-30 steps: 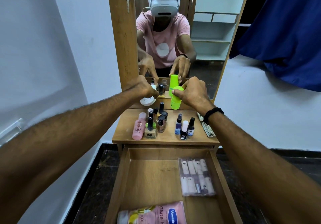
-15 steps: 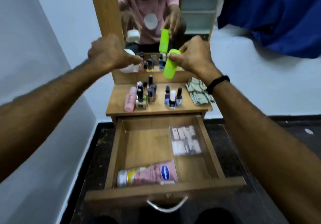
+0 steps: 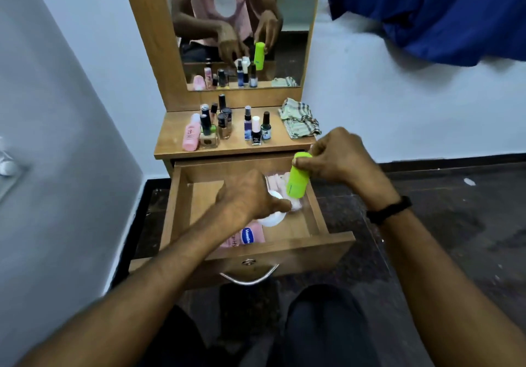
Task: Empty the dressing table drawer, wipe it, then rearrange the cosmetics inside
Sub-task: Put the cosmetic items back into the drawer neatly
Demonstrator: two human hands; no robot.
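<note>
The wooden drawer (image 3: pixel 313 213) of the dressing table stands pulled out. My left hand (image 3: pixel 244 196) is inside it, gripping a round white jar (image 3: pixel 271 218) low over the drawer floor. My right hand (image 3: pixel 338 159) pinches the top of a bright green bottle (image 3: pixel 297 180) and holds it upright over the drawer's right side. A pink lotion tube (image 3: pixel 247 235) lies at the drawer's front. A clear packet of pale items (image 3: pixel 277 181) lies at the back right, partly hidden by my hands.
On the table top (image 3: pixel 227 147) stand several nail polish bottles (image 3: pixel 225 122), a pink bottle (image 3: pixel 190 136) and small spray bottles (image 3: pixel 256 127). A folded checked cloth (image 3: pixel 299 122) lies at its right. The mirror (image 3: pixel 239 25) rises behind. A metal drawer handle (image 3: pixel 249 277) faces my knees.
Both hands came down from the mirror shelf into the open drawer, the left carrying the white jar and the right the green bottle. The camera tilted downward.
</note>
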